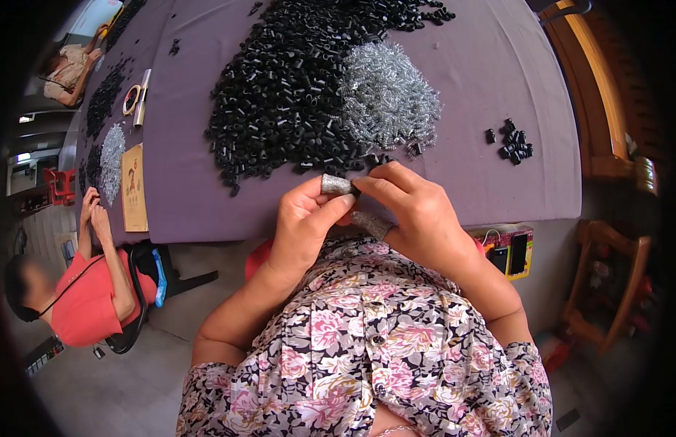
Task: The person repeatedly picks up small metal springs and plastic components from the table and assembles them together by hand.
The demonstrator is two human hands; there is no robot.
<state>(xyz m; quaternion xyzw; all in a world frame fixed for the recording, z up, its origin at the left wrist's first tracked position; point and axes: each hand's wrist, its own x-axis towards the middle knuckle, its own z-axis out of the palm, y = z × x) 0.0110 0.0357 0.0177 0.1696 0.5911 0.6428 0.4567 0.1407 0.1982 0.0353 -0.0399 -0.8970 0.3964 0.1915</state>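
Note:
My left hand (306,218) and my right hand (419,207) meet at the table's near edge, fingertips pinched around a small black plastic part (355,191). Fingers cover most of that part, so which hand bears it is hard to see. Silvery tape (336,183) wraps my left index finger, and a similar grey wrap (371,224) covers my right thumb. Just beyond my hands lies a big heap of short black plastic tubes (279,109). A pile of small metal springs (390,95) rests against its right side.
A small cluster of black pieces (515,144) lies at right on the purple tablecloth (491,189). At left are scissors (132,100), a yellow booklet (135,189) and another spring pile (112,164). A person in red (90,298) sits left; another person (67,73) works farther back.

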